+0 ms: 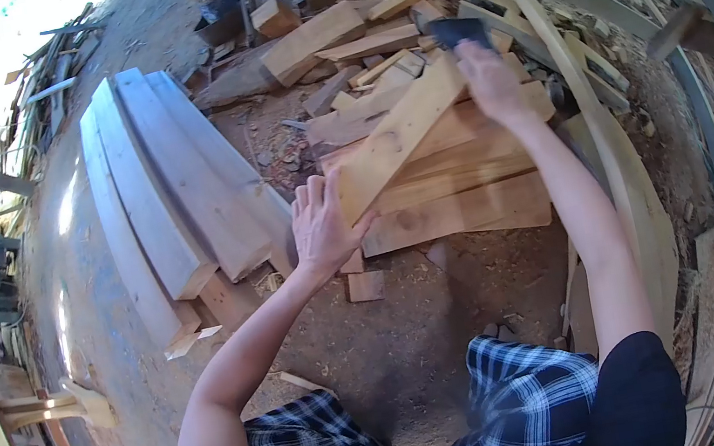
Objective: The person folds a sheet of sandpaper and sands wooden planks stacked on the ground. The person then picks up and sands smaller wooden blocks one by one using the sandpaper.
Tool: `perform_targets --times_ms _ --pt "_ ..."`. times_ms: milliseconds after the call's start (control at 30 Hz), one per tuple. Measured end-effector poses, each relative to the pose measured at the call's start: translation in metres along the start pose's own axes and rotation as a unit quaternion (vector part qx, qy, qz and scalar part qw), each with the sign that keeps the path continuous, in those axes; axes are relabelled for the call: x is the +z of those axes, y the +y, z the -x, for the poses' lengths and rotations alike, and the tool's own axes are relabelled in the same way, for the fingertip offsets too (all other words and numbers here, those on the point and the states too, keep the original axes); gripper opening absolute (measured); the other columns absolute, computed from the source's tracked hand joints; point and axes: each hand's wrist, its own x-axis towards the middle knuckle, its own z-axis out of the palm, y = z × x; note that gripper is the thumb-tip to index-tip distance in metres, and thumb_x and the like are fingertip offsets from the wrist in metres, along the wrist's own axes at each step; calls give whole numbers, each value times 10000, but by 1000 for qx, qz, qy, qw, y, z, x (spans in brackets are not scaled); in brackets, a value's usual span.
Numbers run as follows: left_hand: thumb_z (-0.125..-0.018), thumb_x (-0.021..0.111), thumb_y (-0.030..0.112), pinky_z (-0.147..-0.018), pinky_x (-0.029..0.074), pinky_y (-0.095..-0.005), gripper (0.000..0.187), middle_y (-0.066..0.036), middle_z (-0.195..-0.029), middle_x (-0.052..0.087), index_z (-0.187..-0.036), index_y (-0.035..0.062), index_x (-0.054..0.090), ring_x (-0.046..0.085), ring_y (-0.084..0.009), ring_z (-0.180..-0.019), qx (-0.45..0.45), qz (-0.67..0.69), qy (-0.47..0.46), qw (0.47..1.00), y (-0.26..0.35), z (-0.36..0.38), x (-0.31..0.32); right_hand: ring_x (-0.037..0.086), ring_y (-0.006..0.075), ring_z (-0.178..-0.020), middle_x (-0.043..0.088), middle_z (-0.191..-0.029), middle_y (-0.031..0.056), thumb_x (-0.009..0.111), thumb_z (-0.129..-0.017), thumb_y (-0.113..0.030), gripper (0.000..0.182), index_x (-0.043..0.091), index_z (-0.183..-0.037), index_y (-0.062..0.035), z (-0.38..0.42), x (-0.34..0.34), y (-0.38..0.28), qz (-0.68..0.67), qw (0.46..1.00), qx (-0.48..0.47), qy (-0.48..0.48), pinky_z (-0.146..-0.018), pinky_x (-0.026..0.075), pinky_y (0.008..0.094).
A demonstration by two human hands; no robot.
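Observation:
A light wooden board [404,135] slants up to the right over a stack of planks [458,206]. My left hand [323,227] is closed around its lower left end, thumb along the lower edge. At the upper right end is my right hand [486,74], blurred, its fingers closed around a dark, flat, blade-like object [459,33]. Whether that dark object touches the board cannot be made out. A small square wood block [367,286] lies on the ground below the stack.
Long pale planks [187,166] lie side by side at the left. Wood offcuts [317,41] are heaped beyond the stack. A long curved timber [585,90] runs down the right side. A wooden stool-like piece [90,403] stands at far left.

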Motion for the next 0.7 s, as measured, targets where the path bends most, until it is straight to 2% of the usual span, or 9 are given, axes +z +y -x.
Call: perform_targets --times_ms 67,133,167,267,367,533,633,667,700 --pt "-694 791 354 -863 416 -420 810 -138 -1100 463 -1332 43 402 448 -332 -1037 -3 2 -40 999 -2 -3 -2 595 357 -1055 634 -1114 214 477 -931 -153 307 576 -1164 19 -5 13 8 42 996 0 75 -959 455 445" --pt "-693 793 340 -875 415 -424 805 -140 -1096 464 -1329 36 404 444 -336 -1035 12 20 -21 999 -10 -3 4 582 365 -1082 619 -1136 247 476 -929 -132 319 569 -1183 36 -3 -5 -44 -15 994 99 -35 -970 451 438" --pt "-693 794 327 -888 414 -428 799 -141 -1092 464 -1325 29 406 440 -340 -1032 22 42 -7 999 -12 -2 6 587 369 -1073 619 -1138 251 492 -900 -105 329 572 -1179 50 14 12 -60 21 999 -18 24 -955 462 438" --pt "-690 797 309 -940 388 -439 812 -144 -1090 459 -1348 37 405 434 -333 -1049 12 68 -31 997 -18 -2 5 565 356 -1161 610 -1204 226 510 -830 -60 364 589 -1169 47 57 -26 -142 -84 983 -158 -46 -1013 448 418" --pt "-691 797 277 -934 390 -438 799 -144 -1098 459 -1353 46 411 433 -331 -1041 57 56 -48 996 -34 -7 -3 544 347 -1204 598 -1244 213 505 -821 -46 397 583 -1202 35 57 -41 -132 -131 969 -189 -93 -1047 429 411" --pt "-679 812 273 -968 395 -421 804 -148 -1130 465 -1344 45 422 437 -335 -1096 55 108 -50 991 -40 -9 -15 551 360 -1178 575 -1261 236 449 -932 -99 330 564 -1209 36 32 -23 -3 79 996 34 18 -1013 442 430" --pt "-669 834 297 -995 393 -413 815 -152 -1155 471 -1329 37 433 453 -330 -1134 1 155 -3 988 -42 -7 -4 549 372 -1172 581 -1243 246 438 -942 -111 335 561 -1212 45 26 -29 -37 37 985 163 -32 -1003 442 436" --pt "-662 846 308 -1009 391 -409 818 -154 -1170 475 -1317 34 440 462 -326 -1152 -56 175 13 983 -43 -6 2 569 375 -1138 605 -1206 239 446 -933 -115 334 571 -1193 53 39 -14 -53 25 998 63 4 -993 446 438" --pt "-662 846 308 -1009 391 -409 818 -154 -1170 475 -1317 34 440 462 -326 -1152 -47 182 7 982 -44 -7 8 584 368 -1120 616 -1183 244 462 -889 -89 350 577 -1183 61 36 -37 -102 -80 988 102 -81 -1008 442 431"
